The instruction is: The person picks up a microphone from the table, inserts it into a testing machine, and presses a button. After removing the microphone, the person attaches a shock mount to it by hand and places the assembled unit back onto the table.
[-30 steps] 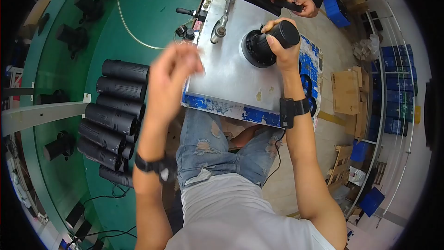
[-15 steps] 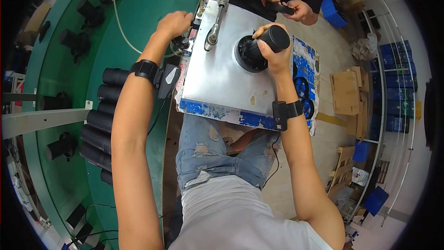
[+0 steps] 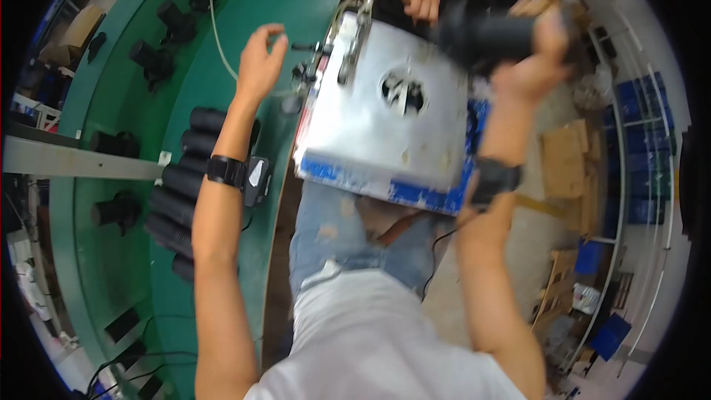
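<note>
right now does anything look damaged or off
Yes, the blue surface under the metal plate looks worn: its paint is patchy, with pale spots showing. The black cylinder in the right hand is too blurred to judge.

The blue table (image 3: 415, 194) (scuffed) carries a metal plate (image 3: 363, 122)

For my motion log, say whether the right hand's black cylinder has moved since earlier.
Yes: the black cylinder has moved rightward relative to the metal plate.
</note>
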Demonstrator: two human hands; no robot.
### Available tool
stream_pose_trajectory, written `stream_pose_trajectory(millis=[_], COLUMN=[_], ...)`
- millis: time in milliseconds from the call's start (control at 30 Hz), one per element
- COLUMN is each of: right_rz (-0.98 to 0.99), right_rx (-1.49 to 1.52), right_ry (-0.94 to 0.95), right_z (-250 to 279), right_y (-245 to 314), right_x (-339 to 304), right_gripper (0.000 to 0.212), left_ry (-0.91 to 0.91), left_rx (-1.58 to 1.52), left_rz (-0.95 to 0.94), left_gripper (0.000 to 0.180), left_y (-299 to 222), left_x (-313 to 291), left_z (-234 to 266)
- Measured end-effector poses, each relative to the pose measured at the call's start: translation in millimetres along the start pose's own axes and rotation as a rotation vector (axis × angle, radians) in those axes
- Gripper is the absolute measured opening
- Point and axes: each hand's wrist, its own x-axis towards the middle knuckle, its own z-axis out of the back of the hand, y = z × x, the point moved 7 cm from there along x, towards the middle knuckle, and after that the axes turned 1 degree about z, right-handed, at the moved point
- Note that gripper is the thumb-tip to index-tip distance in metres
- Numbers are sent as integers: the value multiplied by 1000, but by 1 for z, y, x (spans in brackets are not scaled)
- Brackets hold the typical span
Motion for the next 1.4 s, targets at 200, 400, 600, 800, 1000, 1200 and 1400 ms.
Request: stream_pose_trajectory(millis=[200, 400, 600, 800, 1000, 1200, 1400], right_rz=[-197, -246, -300, -293, -249, -208, -204], right_rx=[13, 60, 52, 17, -12, 54, 139], right_ry=[358, 265, 222, 176, 114, 71, 47], right_z=[-103, -101, -91, -79, -73, -64, -55], right_y=[76, 108, 119, 128, 135, 153, 153], right_x=[-55, -116, -137, -145, -156, -167, -177], right_gripper=[50, 61, 66, 64, 64, 71, 63], left_ry=[278, 294, 238, 301, 135, 126, 132], left_rx=[-728, -1011, -1014, -1083, -1075, -1094, -1098], left_rz=[-105, -25, -30, 12, 30, 88, 160], left_gripper=[86, 103, 102, 104, 114, 111, 95], left_y=[-162, -181, -193, -204, -203, -217, -201], left_x=[-114, -185, -207, -219, -228, -240, -250], left_z=[0, -24, -28, -38, -36, -39, -46])
